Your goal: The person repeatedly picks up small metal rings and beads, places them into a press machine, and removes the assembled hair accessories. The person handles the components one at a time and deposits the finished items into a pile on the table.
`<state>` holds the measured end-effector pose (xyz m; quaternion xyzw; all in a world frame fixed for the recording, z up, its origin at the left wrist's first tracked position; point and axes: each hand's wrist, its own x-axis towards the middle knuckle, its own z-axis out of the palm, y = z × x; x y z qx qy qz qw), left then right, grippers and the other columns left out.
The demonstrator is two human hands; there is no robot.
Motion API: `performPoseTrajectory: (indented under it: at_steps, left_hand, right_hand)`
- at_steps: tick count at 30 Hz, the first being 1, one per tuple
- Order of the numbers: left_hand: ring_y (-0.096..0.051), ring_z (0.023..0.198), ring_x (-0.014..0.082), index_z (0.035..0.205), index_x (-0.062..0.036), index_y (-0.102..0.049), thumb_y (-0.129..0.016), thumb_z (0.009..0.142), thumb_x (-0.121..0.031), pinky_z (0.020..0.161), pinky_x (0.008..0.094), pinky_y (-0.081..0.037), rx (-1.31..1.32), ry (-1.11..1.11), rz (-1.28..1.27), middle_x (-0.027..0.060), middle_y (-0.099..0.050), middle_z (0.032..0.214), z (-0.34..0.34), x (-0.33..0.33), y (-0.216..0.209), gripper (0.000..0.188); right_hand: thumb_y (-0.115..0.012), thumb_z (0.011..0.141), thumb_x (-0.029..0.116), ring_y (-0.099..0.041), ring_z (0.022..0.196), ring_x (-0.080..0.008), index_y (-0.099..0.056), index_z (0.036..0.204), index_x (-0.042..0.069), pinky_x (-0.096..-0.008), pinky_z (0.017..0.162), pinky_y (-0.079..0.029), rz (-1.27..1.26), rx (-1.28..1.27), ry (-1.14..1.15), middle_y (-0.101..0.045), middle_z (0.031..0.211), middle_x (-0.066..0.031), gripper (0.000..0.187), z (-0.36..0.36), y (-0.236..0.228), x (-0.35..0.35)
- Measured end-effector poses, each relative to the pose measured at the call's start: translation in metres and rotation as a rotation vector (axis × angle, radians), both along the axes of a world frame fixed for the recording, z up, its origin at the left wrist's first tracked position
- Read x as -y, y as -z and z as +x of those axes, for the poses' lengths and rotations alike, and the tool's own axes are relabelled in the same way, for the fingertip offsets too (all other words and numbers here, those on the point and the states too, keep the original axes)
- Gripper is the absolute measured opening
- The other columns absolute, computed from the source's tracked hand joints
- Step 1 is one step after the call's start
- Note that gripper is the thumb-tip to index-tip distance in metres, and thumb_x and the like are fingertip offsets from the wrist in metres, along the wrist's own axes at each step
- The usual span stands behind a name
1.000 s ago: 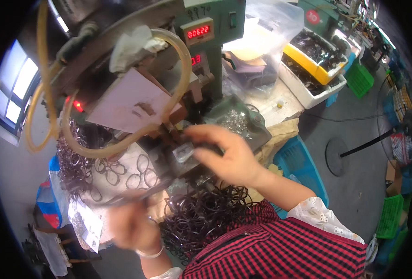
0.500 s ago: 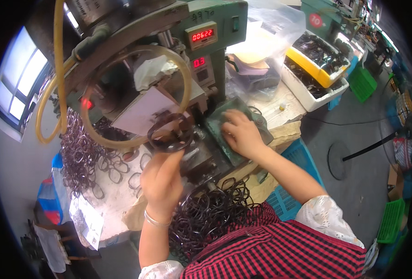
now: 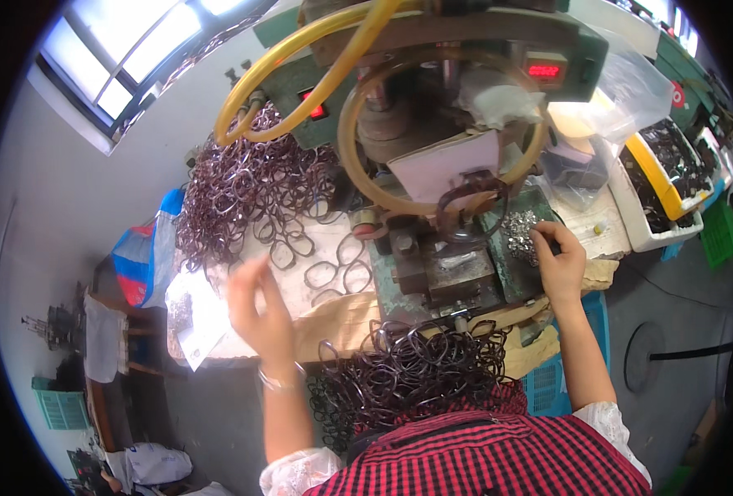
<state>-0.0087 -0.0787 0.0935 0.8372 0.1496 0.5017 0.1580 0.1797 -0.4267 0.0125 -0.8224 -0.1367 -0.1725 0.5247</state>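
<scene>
My left hand (image 3: 261, 318) hangs above the left part of the table, beside loose dark rings (image 3: 321, 274). Motion smears its fingers, and no held thing shows there. At the right side of a green press (image 3: 433, 37), my right hand (image 3: 562, 263) has its thumb and fingers curled together at a pile of small shiny metal pieces (image 3: 518, 236). Whatever lies between the fingertips is too small to make out. Between the hands is the press's dark metal fixture (image 3: 459, 273); a dark loop (image 3: 469, 208) hangs over its back end.
A big heap of dark rings (image 3: 251, 194) covers the table's back left. More rings (image 3: 416, 364) lie bunched in front of me. Yellowish tubing (image 3: 358, 41) loops before the press. White and yellow bins (image 3: 656, 178) stand at the right, and a blue crate (image 3: 542, 387) sits below the table edge.
My view has swung left, so the press now appears farther right. My left hand has moved away from the press to the loose rings. My right hand now touches the metal pieces.
</scene>
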Motion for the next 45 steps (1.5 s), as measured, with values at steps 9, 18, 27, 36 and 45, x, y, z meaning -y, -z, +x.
performPoseTrajectory:
  at_steps: [9,18,27,36,45]
  left_hand:
    - [-0.067,0.095,0.0313,0.092,-0.0108,-0.074,-0.060,0.077,-0.003,0.086,0.0400,-0.054,-0.677,0.007,0.684,0.0121,-0.067,0.126,0.099,-0.169,0.086,0.022]
    - [-0.060,0.060,0.0100,0.112,-0.0037,-0.073,-0.061,0.099,-0.010,0.052,0.0226,-0.045,-0.303,0.107,-0.501,0.0040,-0.070,0.080,0.047,-0.137,0.060,0.019]
    - [-0.044,0.054,0.0031,0.119,-0.0008,-0.069,-0.061,0.102,-0.019,0.047,0.0181,-0.031,-0.025,0.247,-1.111,-0.0039,-0.055,0.071,0.045,-0.020,0.076,0.026]
    - [-0.057,0.066,0.0089,0.134,0.0007,-0.057,-0.063,0.099,-0.011,0.057,0.0196,-0.044,0.320,0.250,-0.883,0.0077,-0.070,0.094,0.051,0.022,0.035,0.037]
    - [-0.062,0.069,0.0181,0.109,0.0023,-0.065,-0.060,0.091,0.005,0.058,0.0247,-0.049,0.189,0.521,-0.188,0.0138,-0.067,0.089,-0.002,0.081,-0.031,0.019]
  right_hand:
    - [-0.069,0.089,0.007,-0.067,0.083,-0.0211,-0.069,0.097,0.001,-0.0314,0.077,-0.051,0.079,-0.050,-0.040,-0.070,0.089,-0.0105,0.010,-0.004,-0.018,-0.005]
    - [-0.072,0.084,0.007,-0.069,0.084,-0.0273,-0.076,0.096,0.004,-0.0355,0.078,-0.052,-0.023,-0.010,0.000,-0.073,0.090,-0.0113,0.013,-0.041,-0.033,0.045]
    - [-0.072,0.084,0.005,-0.068,0.092,-0.0178,-0.070,0.109,0.001,-0.0308,0.086,-0.051,0.380,-0.094,-0.439,-0.072,0.097,-0.0089,0.025,-0.026,-0.062,-0.076]
    - [-0.068,0.086,-0.002,-0.064,0.095,-0.0094,-0.061,0.124,-0.001,-0.0257,0.087,-0.049,0.631,-0.353,-0.540,-0.070,0.097,-0.0047,0.038,-0.038,-0.067,-0.088]
    - [-0.062,0.089,0.001,-0.065,0.106,-0.0188,-0.061,0.122,-0.001,-0.0327,0.096,-0.049,0.560,-0.281,-0.537,-0.069,0.106,-0.0116,0.033,-0.058,-0.092,-0.073]
